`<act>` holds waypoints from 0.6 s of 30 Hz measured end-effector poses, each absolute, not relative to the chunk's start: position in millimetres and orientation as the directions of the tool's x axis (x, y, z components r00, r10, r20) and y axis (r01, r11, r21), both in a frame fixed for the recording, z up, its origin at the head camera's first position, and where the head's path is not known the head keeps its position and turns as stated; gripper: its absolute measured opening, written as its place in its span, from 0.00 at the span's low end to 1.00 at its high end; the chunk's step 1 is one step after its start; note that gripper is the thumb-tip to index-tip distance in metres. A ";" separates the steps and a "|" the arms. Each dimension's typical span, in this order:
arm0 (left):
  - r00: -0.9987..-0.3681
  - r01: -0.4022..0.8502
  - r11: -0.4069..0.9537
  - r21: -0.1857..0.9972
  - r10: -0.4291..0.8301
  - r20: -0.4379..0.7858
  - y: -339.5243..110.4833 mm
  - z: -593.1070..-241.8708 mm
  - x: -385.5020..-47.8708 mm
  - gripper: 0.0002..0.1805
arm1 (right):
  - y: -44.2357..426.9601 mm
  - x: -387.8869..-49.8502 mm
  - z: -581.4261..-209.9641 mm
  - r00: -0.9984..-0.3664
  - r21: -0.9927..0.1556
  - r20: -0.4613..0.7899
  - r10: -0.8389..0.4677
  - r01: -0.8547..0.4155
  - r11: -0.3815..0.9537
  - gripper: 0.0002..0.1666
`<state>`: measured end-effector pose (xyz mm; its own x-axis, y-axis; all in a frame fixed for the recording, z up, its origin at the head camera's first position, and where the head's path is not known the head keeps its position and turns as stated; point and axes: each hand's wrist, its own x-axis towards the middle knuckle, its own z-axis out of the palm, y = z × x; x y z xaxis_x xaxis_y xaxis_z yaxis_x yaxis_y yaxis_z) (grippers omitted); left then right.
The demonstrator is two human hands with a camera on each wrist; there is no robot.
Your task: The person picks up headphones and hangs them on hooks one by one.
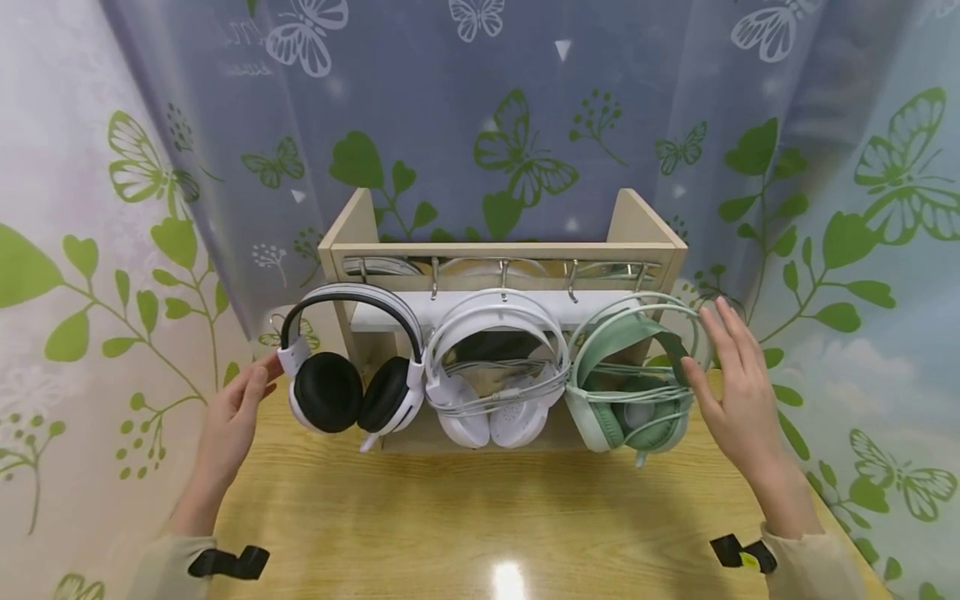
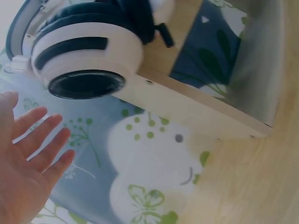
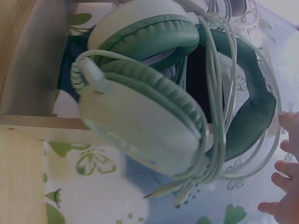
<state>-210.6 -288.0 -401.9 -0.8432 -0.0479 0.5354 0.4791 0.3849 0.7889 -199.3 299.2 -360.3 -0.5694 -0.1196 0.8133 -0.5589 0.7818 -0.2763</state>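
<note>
Three headsets hang in a row on the front of a wooden rack (image 1: 495,249). At the left is a white headset with black ear pads (image 1: 327,392) and a small microphone boom. In the middle is a white headset (image 1: 517,423) with its cable wound round it. At the right, a green and white headset (image 3: 140,126) is also wrapped in its cable. My left hand (image 1: 234,417) is beside the left headset, fingers extended; the left wrist view shows it apart from the ear cup. My right hand (image 1: 738,400) is spread beside the green headband; whether the fingertips touch it I cannot tell.
Several metal hooks (image 1: 572,282) line the rack's upper rail. The rack stands on a wood-grain table (image 1: 480,508). Curtains (image 1: 420,100) printed with butterflies and leaves enclose the back and both sides.
</note>
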 end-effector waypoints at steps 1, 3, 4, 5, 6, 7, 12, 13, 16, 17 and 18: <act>-0.843 0.475 0.395 0.787 -0.051 0.535 -287.6 -405.2 -209.3 0.23 | 300.8 -197.9 -363.0 -0.579 -0.293 0.808 -0.107 -0.553 0.780 0.39; -0.845 0.462 0.416 0.783 -0.063 0.531 -286.5 -411.1 -206.5 0.23 | 304.3 -195.2 -369.3 -0.595 -0.322 0.800 -0.081 -0.539 0.778 0.38; -0.848 0.451 0.432 0.781 -0.066 0.526 -286.2 -414.0 -204.8 0.22 | 306.3 -193.7 -372.9 -0.606 -0.339 0.792 -0.067 -0.529 0.778 0.38; -0.851 0.437 0.455 0.776 -0.072 0.521 -285.8 -416.8 -202.9 0.22 | 308.3 -192.2 -376.9 -0.617 -0.356 0.785 -0.052 -0.518 0.778 0.37; -0.853 0.420 0.484 0.768 -0.077 0.516 -285.6 -419.9 -201.0 0.22 | 310.4 -190.7 -381.2 -0.627 -0.370 0.778 -0.039 -0.508 0.778 0.37; -0.857 0.402 0.510 0.760 -0.082 0.509 -285.1 -423.0 -199.0 0.22 | 312.5 -188.7 -385.7 -0.639 -0.383 0.768 -0.028 -0.495 0.780 0.37; -0.869 0.324 0.644 0.693 -0.086 0.487 -283.7 -440.6 -188.9 0.22 | 320.5 -182.3 -410.2 -0.696 -0.425 0.718 -0.003 -0.443 0.789 0.39; -0.872 0.312 0.662 0.681 -0.083 0.482 -283.4 -444.0 -186.9 0.22 | 321.2 -181.2 -415.0 -0.706 -0.432 0.708 -0.001 -0.434 0.791 0.39; -0.879 0.293 0.698 0.654 -0.072 0.471 -282.1 -454.0 -182.9 0.23 | 322.4 -177.9 -427.9 -0.733 -0.447 0.681 0.003 -0.413 0.793 0.40; -0.883 0.288 0.704 0.649 -0.066 0.464 -281.3 -457.0 -181.4 0.24 | 322.7 -176.6 -431.4 -0.742 -0.454 0.670 0.004 -0.406 0.793 0.40; -0.887 0.289 0.702 0.651 -0.060 0.458 -280.4 -459.8 -180.1 0.24 | 323.4 -175.2 -434.5 -0.752 -0.457 0.660 0.005 -0.396 0.796 0.40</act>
<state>-180.1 -280.4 -459.8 -0.8870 -0.0598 0.4578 0.2886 0.7022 0.6509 -175.2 323.4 -434.5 -0.7517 0.0047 0.6595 -0.3963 0.7961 -0.4574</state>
